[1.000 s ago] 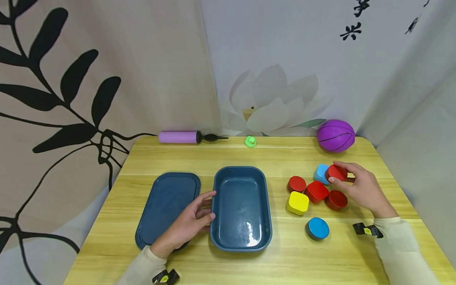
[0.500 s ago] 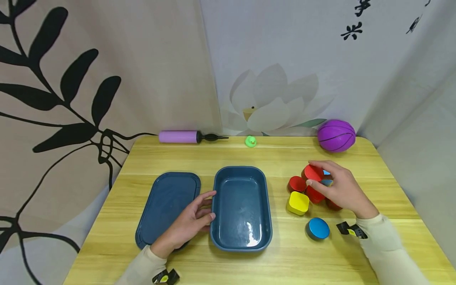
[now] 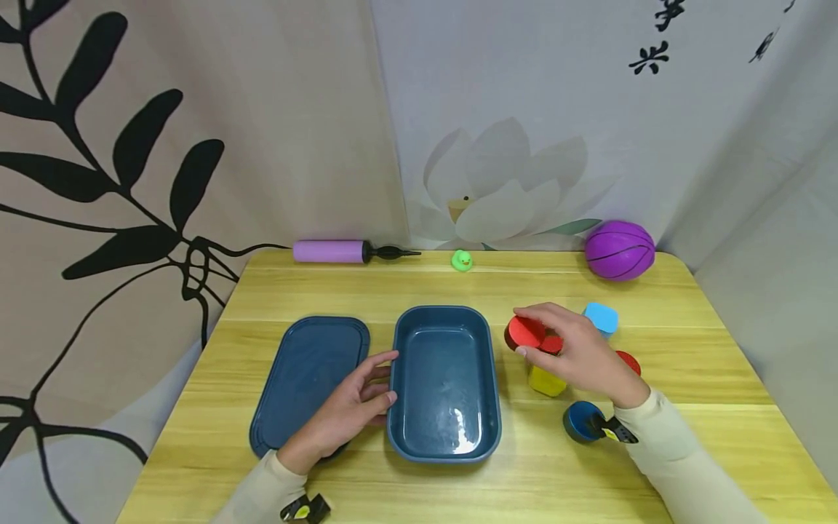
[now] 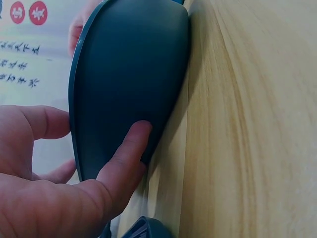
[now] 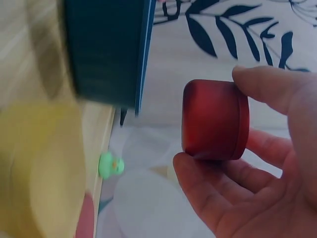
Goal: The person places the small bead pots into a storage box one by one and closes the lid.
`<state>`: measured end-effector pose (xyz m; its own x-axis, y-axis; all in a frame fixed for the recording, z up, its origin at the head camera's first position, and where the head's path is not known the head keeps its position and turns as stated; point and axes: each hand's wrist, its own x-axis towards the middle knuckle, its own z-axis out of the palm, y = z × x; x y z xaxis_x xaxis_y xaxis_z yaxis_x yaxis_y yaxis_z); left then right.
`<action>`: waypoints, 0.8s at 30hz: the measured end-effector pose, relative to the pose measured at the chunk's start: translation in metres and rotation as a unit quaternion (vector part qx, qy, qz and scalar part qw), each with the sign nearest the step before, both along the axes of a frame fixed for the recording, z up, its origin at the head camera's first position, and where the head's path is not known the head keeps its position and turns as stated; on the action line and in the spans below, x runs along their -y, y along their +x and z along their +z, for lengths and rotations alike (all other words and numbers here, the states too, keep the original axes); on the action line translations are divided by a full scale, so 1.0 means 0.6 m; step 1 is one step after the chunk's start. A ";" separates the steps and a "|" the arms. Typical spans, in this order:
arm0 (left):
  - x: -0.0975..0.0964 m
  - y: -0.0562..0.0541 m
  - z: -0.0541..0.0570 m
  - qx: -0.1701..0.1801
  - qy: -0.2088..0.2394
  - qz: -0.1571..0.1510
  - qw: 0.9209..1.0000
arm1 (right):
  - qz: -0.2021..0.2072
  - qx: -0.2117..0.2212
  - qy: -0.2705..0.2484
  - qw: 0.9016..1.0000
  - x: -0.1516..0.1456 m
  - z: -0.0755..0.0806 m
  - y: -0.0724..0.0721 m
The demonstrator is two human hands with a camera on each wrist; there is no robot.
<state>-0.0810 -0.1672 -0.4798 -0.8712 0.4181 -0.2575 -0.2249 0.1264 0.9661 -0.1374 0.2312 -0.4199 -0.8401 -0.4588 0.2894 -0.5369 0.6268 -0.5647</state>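
Fingers and thumb of the right hand (image 3: pixel 579 353) pinch a red tin (image 3: pixel 526 331) above the table (image 3: pixel 517 480). It hangs near the blue box (image 3: pixel 445 393), on the side toward the table's right edge. The box runs longways from near edge to far edge. On its other side, the left hand (image 3: pixel 356 407) touches it with loose, outstretched fingers.

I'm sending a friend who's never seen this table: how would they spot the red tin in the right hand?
On the wooden table, find the deep blue box near the middle. Just right of it in the head view, the right hand holds a round red tin. Unlike the yellow tin and other red tins, it is held up off the table.
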 end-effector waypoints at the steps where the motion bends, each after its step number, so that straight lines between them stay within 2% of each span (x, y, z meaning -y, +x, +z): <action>1: 0.000 0.000 0.000 0.000 0.000 0.000 1.000 | 0.009 0.000 -0.001 1.000 0.008 0.001 0.002; 12: 0.002 -0.002 -0.003 0.002 0.004 -0.002 1.000 | 0.103 0.000 0.000 0.995 0.082 -0.007 0.020; 18: 0.002 -0.003 -0.003 0.003 0.009 -0.004 1.000 | 0.136 0.041 0.014 0.990 0.124 -0.020 0.031; 24: 0.002 -0.004 -0.005 0.004 0.012 -0.006 1.000 | 0.187 0.073 0.034 0.979 0.164 -0.039 0.045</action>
